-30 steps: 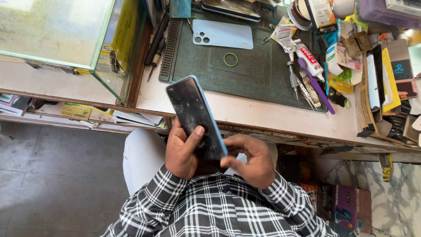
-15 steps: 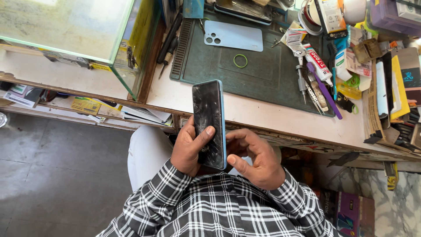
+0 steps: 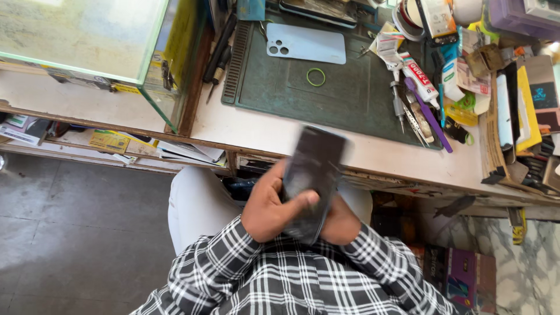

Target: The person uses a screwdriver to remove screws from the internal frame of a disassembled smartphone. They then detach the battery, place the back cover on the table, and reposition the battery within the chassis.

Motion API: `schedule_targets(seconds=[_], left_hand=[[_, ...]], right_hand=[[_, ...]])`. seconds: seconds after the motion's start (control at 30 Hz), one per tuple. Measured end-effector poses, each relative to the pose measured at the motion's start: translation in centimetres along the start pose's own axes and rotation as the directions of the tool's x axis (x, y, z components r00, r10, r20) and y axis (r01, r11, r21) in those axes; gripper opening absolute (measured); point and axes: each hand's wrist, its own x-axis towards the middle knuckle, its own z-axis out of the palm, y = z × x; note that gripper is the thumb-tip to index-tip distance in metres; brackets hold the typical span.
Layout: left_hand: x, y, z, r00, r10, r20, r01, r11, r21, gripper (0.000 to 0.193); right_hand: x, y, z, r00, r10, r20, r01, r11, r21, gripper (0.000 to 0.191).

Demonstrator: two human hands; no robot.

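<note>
**Dark phone held in both hands, below counter edge**

Phone (image 3: 312, 178): dark, glossy slab, motion-blurred, tilted w/ top toward 1 o'clock, over the lap, just below the counter (image 3: 385, 154) edge. Left hand (image 3: 269, 205) wraps it from 9 o'clock, thumb across the front. Right hand (image 3: 341, 221) grasps it from 4 o'clock, mostly hidden behind phone; fingers can't be made out. Screen detail lost to blur. At 12 o'clock, a green mat (image 3: 350, 93) w/ pale blue back cover (image 3: 309, 45) & green ring (image 3: 316, 77). Grey tiled floor (image 3: 70, 233) at 8 o'clock.
</note>
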Motion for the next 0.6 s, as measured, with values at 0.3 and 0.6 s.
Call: schedule_targets(seconds=[0.3,0.6], left_hand=[[0.9,0.9,-1.3,0.989,-0.143,0.020,0.144,0.989,-0.023,0.055],[-0.3,-1.0,-5.0,0.922,-0.073,0.381,0.188,0.943,-0.274,0.066]], right_hand=[[0.2,-6.3,-3.2,0.802,-0.567,-0.187,0.258,0.613,-0.747,0.074],[0.5,-7.2,-4.4,0.757,-0.648,0.082,0.410,0.375,-0.831,0.028]])
